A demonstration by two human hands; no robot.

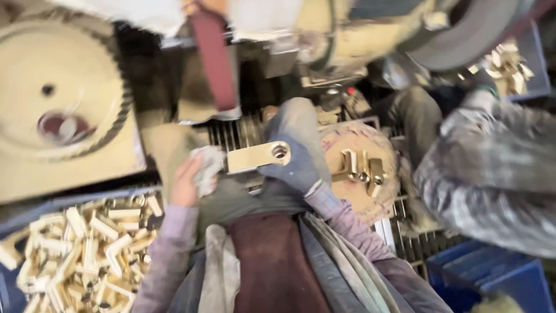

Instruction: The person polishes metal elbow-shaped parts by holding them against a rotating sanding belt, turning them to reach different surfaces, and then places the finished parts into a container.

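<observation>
Spanning both grips, brass piece (255, 156) joins left hand (194, 177), right hand (292, 165).

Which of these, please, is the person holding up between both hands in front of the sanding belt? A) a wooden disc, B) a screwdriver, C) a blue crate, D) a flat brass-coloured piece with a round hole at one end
D: the flat brass-coloured piece with a round hole at its end is gripped by the gloved right hand at the holed end, while the left hand, holding a rag, meets the other end.

blue crate (492, 275) — sanding belt (214, 58)
</observation>
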